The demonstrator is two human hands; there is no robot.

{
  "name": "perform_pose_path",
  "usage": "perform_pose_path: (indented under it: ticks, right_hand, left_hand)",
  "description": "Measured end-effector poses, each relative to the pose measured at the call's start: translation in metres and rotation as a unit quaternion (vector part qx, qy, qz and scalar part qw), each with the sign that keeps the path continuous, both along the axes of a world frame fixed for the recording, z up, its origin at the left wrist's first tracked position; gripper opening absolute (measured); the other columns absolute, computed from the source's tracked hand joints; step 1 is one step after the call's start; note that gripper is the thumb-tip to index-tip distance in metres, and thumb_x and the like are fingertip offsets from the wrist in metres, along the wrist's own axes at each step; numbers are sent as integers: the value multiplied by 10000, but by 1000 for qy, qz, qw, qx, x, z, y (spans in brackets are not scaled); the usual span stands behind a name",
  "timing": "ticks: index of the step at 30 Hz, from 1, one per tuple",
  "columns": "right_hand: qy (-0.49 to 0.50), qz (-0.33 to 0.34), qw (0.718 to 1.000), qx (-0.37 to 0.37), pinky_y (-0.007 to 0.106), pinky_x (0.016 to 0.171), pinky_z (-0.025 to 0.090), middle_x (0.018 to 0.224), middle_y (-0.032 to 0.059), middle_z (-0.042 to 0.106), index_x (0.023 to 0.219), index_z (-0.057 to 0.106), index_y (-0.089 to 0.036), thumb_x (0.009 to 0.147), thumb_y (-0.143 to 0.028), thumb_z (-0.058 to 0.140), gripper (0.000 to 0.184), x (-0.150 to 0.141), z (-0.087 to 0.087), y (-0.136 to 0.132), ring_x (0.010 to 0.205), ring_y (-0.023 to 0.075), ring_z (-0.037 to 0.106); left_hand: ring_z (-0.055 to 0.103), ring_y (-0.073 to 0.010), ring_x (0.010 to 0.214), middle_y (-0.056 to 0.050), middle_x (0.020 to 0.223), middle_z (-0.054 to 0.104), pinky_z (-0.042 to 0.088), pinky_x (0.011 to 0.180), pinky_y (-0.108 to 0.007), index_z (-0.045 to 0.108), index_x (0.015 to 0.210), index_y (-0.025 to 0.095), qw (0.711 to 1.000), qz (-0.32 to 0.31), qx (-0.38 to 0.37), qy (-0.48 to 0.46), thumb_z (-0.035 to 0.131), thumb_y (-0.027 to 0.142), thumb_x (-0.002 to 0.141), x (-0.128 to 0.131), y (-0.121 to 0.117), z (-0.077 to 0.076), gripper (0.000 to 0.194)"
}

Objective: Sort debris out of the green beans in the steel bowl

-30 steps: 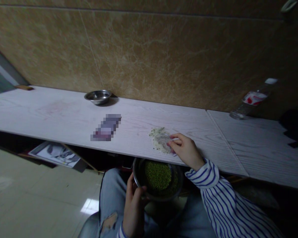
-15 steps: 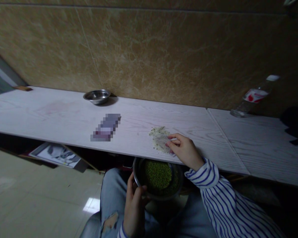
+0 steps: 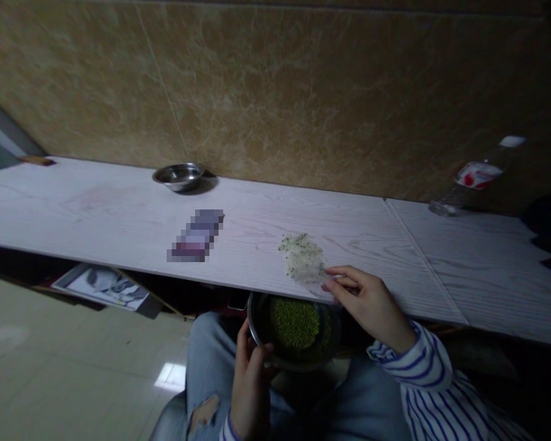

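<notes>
Pile of loose white and green-flecked bits (image 3: 303, 257): on white wood-grain surface (image 3: 123, 223), near edge. Lies fwd/L of R hand (image 3: 370, 303), long axis slanting toward its fingertips; R hand nearer. R hand narrow; can't tell if fully closed or gripping. L hand (image 3: 252, 383) holds round steel bowl (image 3: 253, 312) w/ small green beans (image 3: 294, 321), below surface edge.

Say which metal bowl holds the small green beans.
The round silver metal bowl in the left hand, below the white wood-grain counter, with the beans inside. The other, a shallow silver metal bowl, stands on the counter, none visible inside.
</notes>
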State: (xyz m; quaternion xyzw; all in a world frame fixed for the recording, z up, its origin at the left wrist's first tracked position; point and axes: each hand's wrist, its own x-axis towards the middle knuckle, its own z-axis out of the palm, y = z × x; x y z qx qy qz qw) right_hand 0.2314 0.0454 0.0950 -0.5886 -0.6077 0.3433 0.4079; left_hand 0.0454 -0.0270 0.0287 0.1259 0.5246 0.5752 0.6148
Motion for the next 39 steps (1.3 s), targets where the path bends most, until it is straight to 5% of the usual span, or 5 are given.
perform_pose_path:
  ticks: [8,19,29,39]
  right_hand:
    - [-41,-5,999,-5,311,707,571,802,54,778,1024,708,-194,825,-327,617,256,2,-11,-2,754,205,734]
    - [-38,-64,997,18,260,508,519,710,62,756,980,723,-164,778,-348,639,286,17,-5,6,587,186,692]
    - [-45,-27,998,23,301,662,585,787,60,779,976,737,-201,795,-313,637,235,2,-7,1,715,208,736]
    - [-29,-64,997,36,272,534,537,700,58,746,958,734,-179,770,-344,650,264,11,-5,12,621,198,705]
  left_hand:
    - [558,-244,1069,-74,1297,580,521,692,-303,398,1454,269,1000,-8,-1,-2,599,260,778,1,1,2,705]
    - [551,-242,1056,-74,1238,592,515,687,-293,416,1441,256,1000,-4,-15,8,598,257,771,-1,3,2,694]
    - [584,-252,1055,-71,1266,608,519,706,-304,445,1428,286,1000,2,-26,5,615,251,730,-1,4,0,718]
    - [565,-235,1048,-63,1293,580,495,645,-268,420,1429,277,1000,-6,-25,16,591,253,761,-4,3,2,691]
